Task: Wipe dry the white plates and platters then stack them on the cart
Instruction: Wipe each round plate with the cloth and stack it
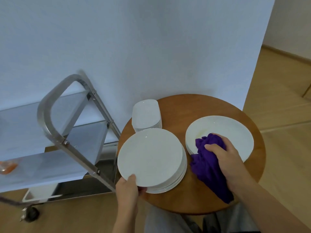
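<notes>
A round wooden table [198,204] carries three piles of white dishes. My left hand [128,187] pinches the near rim of the top round plate [151,157] of the front-left stack, thumb on top. My right hand [223,157] grips a bunched purple cloth [208,163] that lies partly on the top plate of the right stack of round plates [232,130] and trails toward me over the table. A stack of squarish white platters [146,113] stands at the back left of the table.
A steel cart [67,143] with shelves and a tubular handle stands left of the table on castors. An orange object [8,167] lies on its top shelf at the left edge. A white wall rises behind; wooden floor opens to the right.
</notes>
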Available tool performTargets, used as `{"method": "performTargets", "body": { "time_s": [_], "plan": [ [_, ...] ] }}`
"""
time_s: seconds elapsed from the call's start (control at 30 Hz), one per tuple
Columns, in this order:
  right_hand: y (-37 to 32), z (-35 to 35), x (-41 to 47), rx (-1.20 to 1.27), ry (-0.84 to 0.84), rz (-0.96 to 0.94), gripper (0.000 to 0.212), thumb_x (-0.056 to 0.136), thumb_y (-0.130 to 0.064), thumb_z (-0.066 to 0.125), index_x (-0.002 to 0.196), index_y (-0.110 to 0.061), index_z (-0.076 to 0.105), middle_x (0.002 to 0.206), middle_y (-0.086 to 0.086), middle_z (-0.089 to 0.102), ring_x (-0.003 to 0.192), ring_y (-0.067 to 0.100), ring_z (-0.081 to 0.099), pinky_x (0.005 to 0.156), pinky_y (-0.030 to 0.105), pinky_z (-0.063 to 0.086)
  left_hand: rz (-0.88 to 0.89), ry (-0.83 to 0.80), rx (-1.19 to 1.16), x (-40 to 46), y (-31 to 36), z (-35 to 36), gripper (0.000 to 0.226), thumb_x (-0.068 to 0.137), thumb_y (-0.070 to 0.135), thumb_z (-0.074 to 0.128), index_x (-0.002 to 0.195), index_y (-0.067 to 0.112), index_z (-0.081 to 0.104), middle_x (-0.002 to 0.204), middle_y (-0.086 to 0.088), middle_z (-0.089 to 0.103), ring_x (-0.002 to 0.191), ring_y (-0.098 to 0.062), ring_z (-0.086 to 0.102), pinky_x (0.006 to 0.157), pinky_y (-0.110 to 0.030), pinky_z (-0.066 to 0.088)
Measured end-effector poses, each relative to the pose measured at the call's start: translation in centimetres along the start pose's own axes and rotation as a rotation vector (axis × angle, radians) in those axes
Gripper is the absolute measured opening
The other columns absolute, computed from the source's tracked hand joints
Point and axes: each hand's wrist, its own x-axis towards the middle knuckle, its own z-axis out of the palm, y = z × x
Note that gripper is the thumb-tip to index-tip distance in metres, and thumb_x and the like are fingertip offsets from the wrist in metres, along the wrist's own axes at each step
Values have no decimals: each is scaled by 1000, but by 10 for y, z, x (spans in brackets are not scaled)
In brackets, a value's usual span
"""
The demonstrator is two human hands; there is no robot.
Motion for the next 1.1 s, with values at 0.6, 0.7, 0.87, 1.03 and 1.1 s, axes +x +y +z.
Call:
{"method": "performTargets", "body": {
  "time_s": [0.6,0.7,0.87,1.03,1.1],
  "plan": [
    [16,-4,3,37,11,10,42,85,-19,66,120,-34,47,109,-4,57,95,21,59,56,24,51,241,49,936,7,-18,-1,62,97,42,35,145,9,15,121,-10,57,103,-29,62,84,-40,52],
    [10,-12,3,63,32,30,40,86,-20,65,118,-35,48,106,-4,58,92,21,60,50,21,51,279,105,1073,-7,-10,5,72,95,53,31,148,14,2,126,-7,58,110,-28,60,87,-39,51],
    [-2,-34,5,145,85,17,31,85,-20,65,110,-35,55,104,-2,62,90,23,64,51,24,53,435,48,1074,-49,9,41,50,92,54,40,134,28,36,114,4,64,96,-16,64,79,-29,53],
    [-10,-64,8,248,123,12,27,84,-18,63,108,-31,61,102,2,69,87,25,69,56,28,54,464,-284,796,-68,6,108,26,95,43,44,81,26,58,74,12,57,68,-5,55,67,-17,47],
    [-14,-78,8,300,116,8,28,84,-18,63,110,-29,63,102,4,70,86,25,70,58,30,55,412,-364,804,-66,1,136,31,95,46,42,81,23,58,80,4,64,72,-10,62,75,-24,54]
  ]
}}
